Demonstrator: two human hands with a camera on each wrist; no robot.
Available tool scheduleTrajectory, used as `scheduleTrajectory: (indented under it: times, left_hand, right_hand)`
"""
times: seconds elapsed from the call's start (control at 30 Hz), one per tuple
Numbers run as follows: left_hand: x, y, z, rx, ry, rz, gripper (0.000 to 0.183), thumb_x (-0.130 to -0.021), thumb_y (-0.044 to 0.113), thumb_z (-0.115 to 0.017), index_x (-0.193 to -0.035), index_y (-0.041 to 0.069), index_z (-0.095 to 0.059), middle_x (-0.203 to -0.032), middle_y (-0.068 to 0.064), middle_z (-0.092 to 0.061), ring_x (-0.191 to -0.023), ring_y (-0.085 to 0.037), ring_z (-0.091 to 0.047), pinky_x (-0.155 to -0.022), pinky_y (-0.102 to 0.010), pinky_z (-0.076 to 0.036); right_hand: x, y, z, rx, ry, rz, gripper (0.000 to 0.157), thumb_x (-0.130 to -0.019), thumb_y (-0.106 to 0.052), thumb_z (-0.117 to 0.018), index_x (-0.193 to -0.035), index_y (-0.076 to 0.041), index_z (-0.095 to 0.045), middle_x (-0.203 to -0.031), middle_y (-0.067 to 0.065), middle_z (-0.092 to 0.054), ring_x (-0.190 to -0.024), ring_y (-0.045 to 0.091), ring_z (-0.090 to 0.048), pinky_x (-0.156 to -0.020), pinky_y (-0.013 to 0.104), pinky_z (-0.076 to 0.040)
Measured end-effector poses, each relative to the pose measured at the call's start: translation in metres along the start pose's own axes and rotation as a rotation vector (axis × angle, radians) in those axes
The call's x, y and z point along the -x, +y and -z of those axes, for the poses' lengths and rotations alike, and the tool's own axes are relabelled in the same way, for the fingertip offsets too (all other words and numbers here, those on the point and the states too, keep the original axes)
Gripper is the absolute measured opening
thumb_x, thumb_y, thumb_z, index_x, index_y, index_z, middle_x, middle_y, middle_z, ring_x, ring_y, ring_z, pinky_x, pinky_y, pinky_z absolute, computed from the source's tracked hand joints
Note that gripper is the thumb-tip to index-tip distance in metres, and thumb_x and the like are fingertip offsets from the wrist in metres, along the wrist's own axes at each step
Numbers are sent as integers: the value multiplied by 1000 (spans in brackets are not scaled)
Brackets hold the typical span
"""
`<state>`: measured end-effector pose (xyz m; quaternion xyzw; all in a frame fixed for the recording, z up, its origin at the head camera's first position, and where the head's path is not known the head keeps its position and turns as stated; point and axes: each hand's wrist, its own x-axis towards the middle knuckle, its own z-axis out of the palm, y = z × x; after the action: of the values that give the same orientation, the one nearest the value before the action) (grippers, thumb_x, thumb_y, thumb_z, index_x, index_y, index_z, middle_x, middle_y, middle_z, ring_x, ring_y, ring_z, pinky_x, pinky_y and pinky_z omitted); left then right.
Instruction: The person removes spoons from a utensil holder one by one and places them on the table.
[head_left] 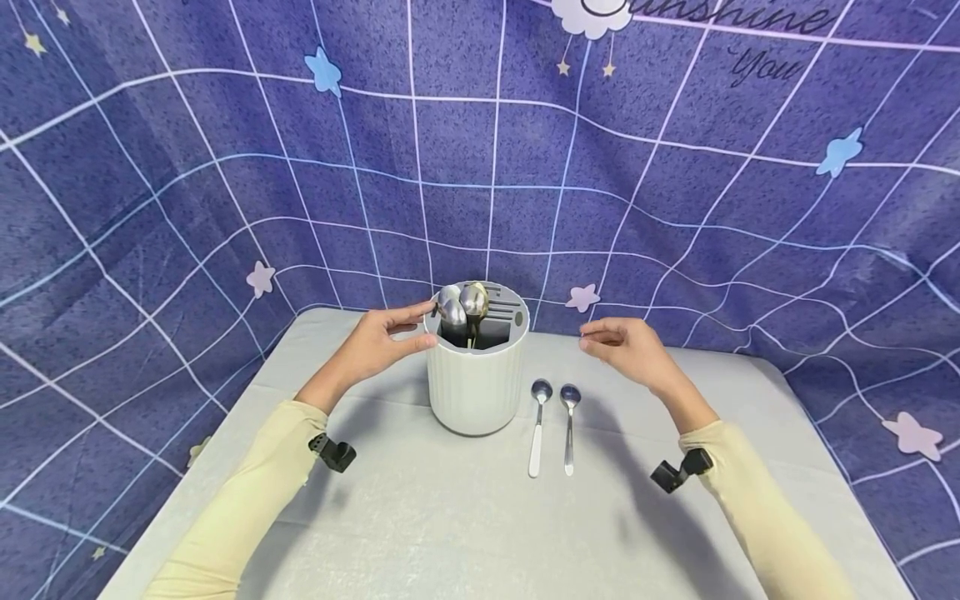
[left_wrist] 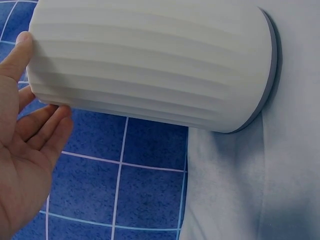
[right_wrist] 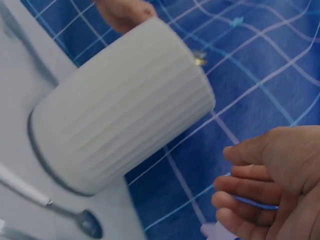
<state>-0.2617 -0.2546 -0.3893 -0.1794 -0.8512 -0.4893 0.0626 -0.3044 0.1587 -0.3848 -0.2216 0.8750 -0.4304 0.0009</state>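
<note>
A white ribbed utensil holder (head_left: 476,387) stands upright, its grey top (head_left: 504,302) showing slots and an open compartment. Bowls up in that compartment are silver spoons (head_left: 452,312) and a gold-toned spoon (head_left: 474,298). My left hand (head_left: 381,340) is at the holder's left rim, thumb toward the front and fingers toward the back; in the left wrist view the fingertips (left_wrist: 64,111) lie along its side. Right of the holder, my right hand (head_left: 621,346) hovers with loosely bent fingers and nothing in them. Below it lie a white-handled spoon (head_left: 537,433) and a silver-handled spoon (head_left: 569,429).
A pale grey cloth (head_left: 420,517) covers the table. Close behind the holder hangs a purple-blue curtain (head_left: 465,150) with a grid and stars. Each sleeved forearm carries a black wrist camera (head_left: 332,452).
</note>
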Motion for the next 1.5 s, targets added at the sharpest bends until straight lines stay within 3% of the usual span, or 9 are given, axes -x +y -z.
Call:
scheduleTrajectory:
  times: [0.23,0.43,0.6,0.77,1.07,1.2,1.5]
  left_hand:
    - [1,-1,0,-1,1,7,59,-91,36,-80,-144,19,-61,-147,-1,-58,-129,-35,-60,-110,-46,-50]
    - [0,-2,0,1,0,35,57,-92,33,-79,-145,21,-60,-148,1,-57,-131,-32,-59,-110,-42,-51]
    - [-1,6,-1,8,-9,61,58,-93,25,-78,-146,14,-58,-151,-4,-54,-133,-37,-56,-111,-45,-49]
    - [5,27,0,16,-19,62,57,-94,20,-77,-146,7,-57,-150,-10,-53,-133,-40,-55,-112,-48,-48]
    - [4,22,2,9,-12,60,57,-95,19,-77,-146,7,-57,-150,-9,-54,-132,-38,-56,-111,-44,-49]
    - [-1,3,0,15,-7,54,57,-94,20,-77,-146,11,-57,-151,-6,-53,-133,-38,-56,-111,-45,-49]
    - [1,-1,-1,24,1,35,56,-92,32,-79,-144,20,-61,-149,1,-56,-131,-33,-59,-110,-44,-50]
  right_hand:
    - [-10,-41,3,49,57,154,28,-96,-22,-74,-120,-8,-76,-108,7,-78,-102,22,-72,-79,23,-58]
    - [-23,-67,0,28,48,203,31,-96,-24,-74,-124,-10,-74,-108,5,-78,-103,21,-72,-82,32,-59]
    - [-35,-79,-5,-6,35,232,33,-96,-24,-74,-126,-9,-73,-110,5,-78,-104,20,-72,-87,38,-60]
    - [-47,-85,-14,-73,10,241,33,-98,-23,-73,-127,-8,-73,-113,8,-77,-106,22,-72,-90,40,-61]
    - [-72,-100,-33,-200,-21,181,31,-97,-19,-73,-126,-5,-73,-116,13,-75,-112,25,-71,-95,42,-60]
    - [-79,-102,-42,-243,-7,139,32,-96,-19,-74,-124,-4,-73,-115,14,-75,-110,25,-71,-94,39,-60]
    - [-82,-102,-56,-215,-21,113,29,-96,-17,-74,-122,-6,-74,-109,12,-77,-105,24,-73,-92,37,-60]
